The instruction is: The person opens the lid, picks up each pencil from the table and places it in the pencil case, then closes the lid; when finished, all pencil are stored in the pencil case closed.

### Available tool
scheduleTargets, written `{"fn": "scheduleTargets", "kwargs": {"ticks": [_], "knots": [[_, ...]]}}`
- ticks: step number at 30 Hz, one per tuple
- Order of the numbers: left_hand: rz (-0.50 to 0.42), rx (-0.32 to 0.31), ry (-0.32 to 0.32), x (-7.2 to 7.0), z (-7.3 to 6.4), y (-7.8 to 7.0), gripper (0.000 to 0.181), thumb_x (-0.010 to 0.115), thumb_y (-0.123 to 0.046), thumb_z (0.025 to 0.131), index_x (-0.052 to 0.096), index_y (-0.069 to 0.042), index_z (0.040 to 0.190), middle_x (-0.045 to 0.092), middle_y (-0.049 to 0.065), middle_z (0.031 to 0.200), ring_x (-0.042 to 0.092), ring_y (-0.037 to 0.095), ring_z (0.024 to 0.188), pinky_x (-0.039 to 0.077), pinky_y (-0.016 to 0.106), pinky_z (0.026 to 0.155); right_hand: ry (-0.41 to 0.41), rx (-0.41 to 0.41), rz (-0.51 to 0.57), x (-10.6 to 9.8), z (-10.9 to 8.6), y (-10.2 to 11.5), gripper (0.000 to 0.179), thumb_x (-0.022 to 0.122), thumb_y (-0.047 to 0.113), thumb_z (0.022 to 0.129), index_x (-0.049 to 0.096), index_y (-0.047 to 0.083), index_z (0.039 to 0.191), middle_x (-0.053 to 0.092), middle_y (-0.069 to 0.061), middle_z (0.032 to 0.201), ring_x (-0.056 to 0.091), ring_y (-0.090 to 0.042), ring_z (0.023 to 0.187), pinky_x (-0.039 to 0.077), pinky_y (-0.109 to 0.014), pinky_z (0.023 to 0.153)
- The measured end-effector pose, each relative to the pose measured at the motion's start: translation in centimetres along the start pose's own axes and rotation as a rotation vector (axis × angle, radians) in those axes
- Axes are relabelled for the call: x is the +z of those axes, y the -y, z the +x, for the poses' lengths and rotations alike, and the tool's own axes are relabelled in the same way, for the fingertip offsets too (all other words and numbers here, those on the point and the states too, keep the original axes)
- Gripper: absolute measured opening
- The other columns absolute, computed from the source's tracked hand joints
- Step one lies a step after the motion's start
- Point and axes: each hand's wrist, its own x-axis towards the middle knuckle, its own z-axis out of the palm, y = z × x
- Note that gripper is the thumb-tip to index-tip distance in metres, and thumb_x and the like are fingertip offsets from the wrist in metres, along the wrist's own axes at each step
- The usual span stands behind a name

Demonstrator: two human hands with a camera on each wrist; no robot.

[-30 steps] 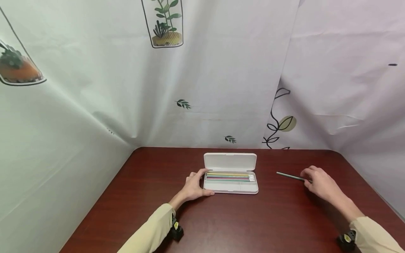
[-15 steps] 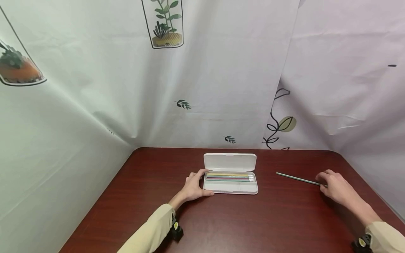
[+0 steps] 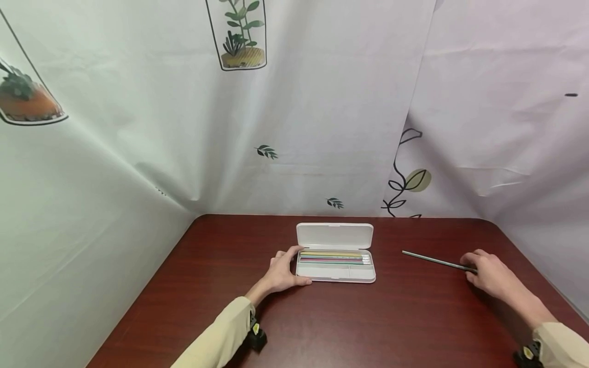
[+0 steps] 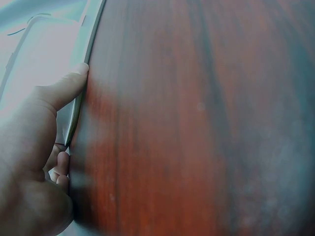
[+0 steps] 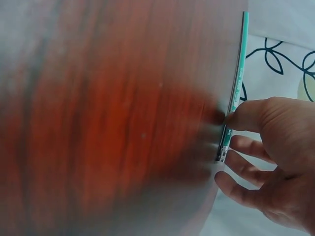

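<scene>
An open white pencil case (image 3: 338, 275) stands on the table with its lid (image 3: 335, 235) tipped up at the back. Several coloured pencils (image 3: 333, 257) lie side by side in its rear part. My left hand (image 3: 279, 272) holds the case by its left end, thumb (image 4: 74, 81) at the front edge and a forefinger at the back corner. Far to the right, my right hand (image 3: 490, 273) pinches a green pencil (image 3: 432, 259) near one end. In the right wrist view the thumb (image 5: 243, 116) lies against the pencil, close to its patterned end; the other fingers curve behind it.
The dark red-brown table (image 3: 349, 327) reaches back to a pale cloth (image 3: 322, 128) printed with plants, which also hangs along both sides. A black camera strap sits on each wrist.
My right hand has slid rightward along the green pencil to its end, then nearly stopped. The pencil's far tip stays in place. My left hand and the case have not moved.
</scene>
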Motion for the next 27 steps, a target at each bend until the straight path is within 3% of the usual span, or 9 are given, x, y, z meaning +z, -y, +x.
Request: {"fn": "scheduleTargets", "kwargs": {"ticks": [14, 27], "knots": [[0.001, 0.003, -0.003, 0.02, 0.05, 0.09, 0.087, 0.092, -0.037, 0.067, 0.051, -0.013, 0.140, 0.063, 0.006, 0.113, 0.047, 0.027, 0.107, 0.031, 0.047, 0.091, 0.060, 0.026, -0.015, 0.02, 0.42, 0.04, 0.019, 0.073, -0.009, 0.073, 0.066, 0.001, 0.087, 0.058, -0.011, 0.085, 0.060, -0.032, 0.073, 0.048, -0.049, 0.062], [0.001, 0.000, -0.012, 0.06, 0.01, 0.02, 0.087, 0.093, -0.036, 0.066, 0.052, -0.013, 0.139, 0.063, 0.006, 0.115, 0.047, 0.027, 0.106, 0.031, 0.046, 0.091, 0.057, 0.038, -0.036, 0.12, 0.48, 0.35, 0.019, 0.072, -0.011, 0.072, 0.064, 0.002, 0.084, 0.054, -0.010, 0.081, 0.057, -0.032, 0.070, 0.048, -0.049, 0.059]]}}
